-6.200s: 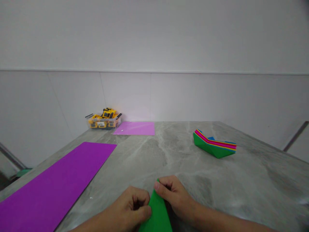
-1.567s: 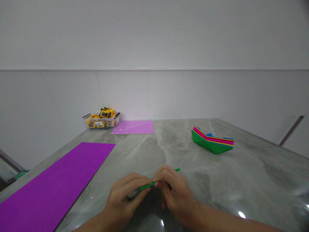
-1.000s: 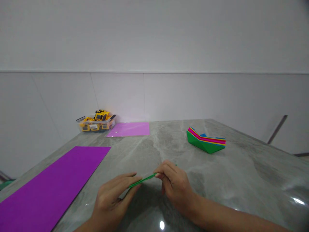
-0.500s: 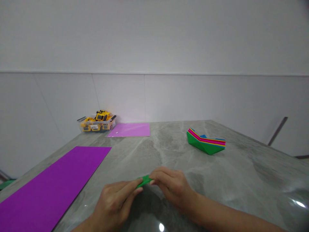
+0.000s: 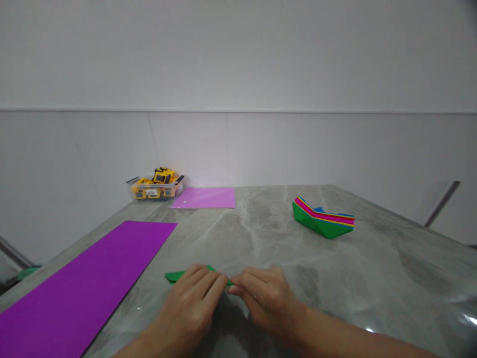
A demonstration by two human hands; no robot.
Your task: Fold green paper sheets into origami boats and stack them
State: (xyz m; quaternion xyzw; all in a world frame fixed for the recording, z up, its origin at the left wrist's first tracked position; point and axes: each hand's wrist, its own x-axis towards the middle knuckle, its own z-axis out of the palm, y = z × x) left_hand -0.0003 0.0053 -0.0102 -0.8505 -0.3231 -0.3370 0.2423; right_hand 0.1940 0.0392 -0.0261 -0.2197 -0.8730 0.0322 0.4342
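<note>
A folded green paper (image 5: pixel 175 275) lies low over the grey marble table (image 5: pixel 372 268), near its front edge. My left hand (image 5: pixel 194 303) rests on it with fingers stretched forward and pressed on the paper. My right hand (image 5: pixel 266 301) pinches the paper's right end with its fingertips. Most of the paper is hidden under my two hands; only its left tip shows.
A stack of nested paper boats (image 5: pixel 322 221), green outside, sits at the right rear. A long purple sheet (image 5: pixel 89 283) lies at the left, a smaller pink sheet (image 5: pixel 204 198) at the back. A clear box of yellow toy vehicles (image 5: pixel 156 185) stands by the wall.
The green paper, held up edge-on between my fingertips a second ago, has come down towards the table and turned flat. Its tip now sticks out to the left of my left hand.
</note>
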